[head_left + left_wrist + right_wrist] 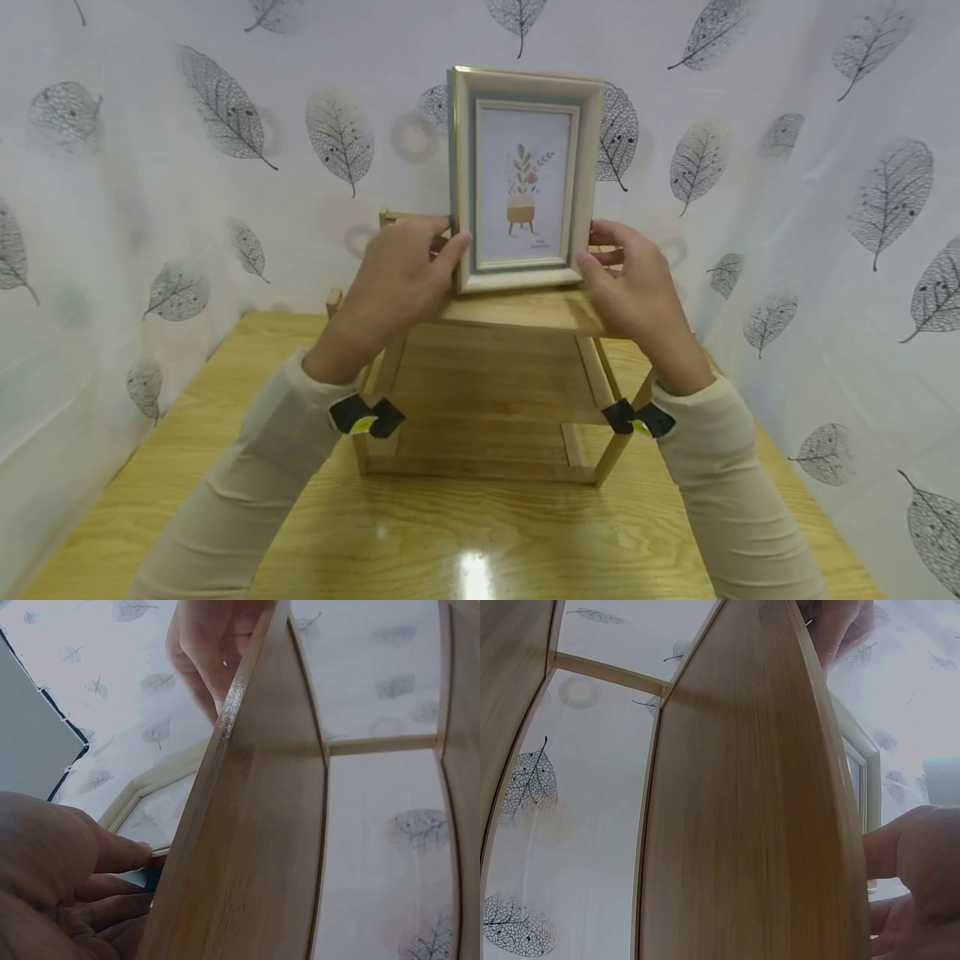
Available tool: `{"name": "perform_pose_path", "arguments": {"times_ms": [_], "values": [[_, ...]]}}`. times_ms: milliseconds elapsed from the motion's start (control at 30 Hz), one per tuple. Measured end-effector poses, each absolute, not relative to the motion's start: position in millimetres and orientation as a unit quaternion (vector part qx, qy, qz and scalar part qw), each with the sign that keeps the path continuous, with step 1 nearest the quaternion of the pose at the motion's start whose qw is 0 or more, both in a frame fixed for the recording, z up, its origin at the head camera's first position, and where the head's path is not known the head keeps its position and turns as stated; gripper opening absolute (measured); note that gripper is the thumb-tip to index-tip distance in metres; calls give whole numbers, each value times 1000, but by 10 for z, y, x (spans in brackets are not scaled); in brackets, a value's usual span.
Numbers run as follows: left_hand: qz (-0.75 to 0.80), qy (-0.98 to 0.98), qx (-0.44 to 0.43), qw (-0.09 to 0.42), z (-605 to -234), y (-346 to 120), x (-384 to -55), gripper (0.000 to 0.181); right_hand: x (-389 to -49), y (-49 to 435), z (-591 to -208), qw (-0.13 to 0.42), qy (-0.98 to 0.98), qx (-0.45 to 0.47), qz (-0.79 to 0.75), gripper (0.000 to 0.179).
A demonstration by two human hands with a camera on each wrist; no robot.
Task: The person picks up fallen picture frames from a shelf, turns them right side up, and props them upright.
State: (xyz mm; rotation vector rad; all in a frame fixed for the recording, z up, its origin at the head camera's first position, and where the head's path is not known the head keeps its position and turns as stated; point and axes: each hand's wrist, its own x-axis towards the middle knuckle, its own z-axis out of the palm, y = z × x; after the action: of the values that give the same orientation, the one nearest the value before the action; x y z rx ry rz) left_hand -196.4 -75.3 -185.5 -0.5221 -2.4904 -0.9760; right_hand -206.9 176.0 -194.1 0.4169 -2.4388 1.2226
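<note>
A cream picture frame [588, 167] with a gold edge holds a print of a potted plant. It stands upright, tilted slightly, at the top board of a wooden shelf [517, 310]. My left hand [401, 271] grips its lower left side, thumb on the front and fingers behind. At the lower right side my right hand [633, 279] holds it the same way. In the left wrist view the frame [161, 776] shows past the shelf's board, with the left thumb at its edge. The right wrist view has the frame [874, 776] largely hidden behind the board, beside the right hand [930, 877].
The shelf's lower tier [480, 437] sits under the top board, between wooden legs. It stands on a wood-grain table [465, 533]. Behind and around hangs a white curtain [285, 217] printed with dark leaves. A black-and-yellow band [367, 417] circles each sleeve cuff.
</note>
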Motion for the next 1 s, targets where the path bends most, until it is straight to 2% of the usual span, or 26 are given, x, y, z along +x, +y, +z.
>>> {"name": "perform_pose_path", "arguments": {"times_ms": [267,433,800,1000], "values": [[-352,-880,-189,257,-1880,-766,-1951,30,-2048,1771,-1943,216,-862,150,434,30],[-344,-875,-195,279,-1886,-776,-1951,24,-2037,1775,-1957,215,-854,158,446,28],[-344,-876,-198,274,-1905,-788,-1944,21,-2001,1782,-1952,217,-860,157,435,26],[-343,-875,-209,270,-1901,-789,-1957,27,-1991,1784,-1947,227,-863,158,424,26]]}}
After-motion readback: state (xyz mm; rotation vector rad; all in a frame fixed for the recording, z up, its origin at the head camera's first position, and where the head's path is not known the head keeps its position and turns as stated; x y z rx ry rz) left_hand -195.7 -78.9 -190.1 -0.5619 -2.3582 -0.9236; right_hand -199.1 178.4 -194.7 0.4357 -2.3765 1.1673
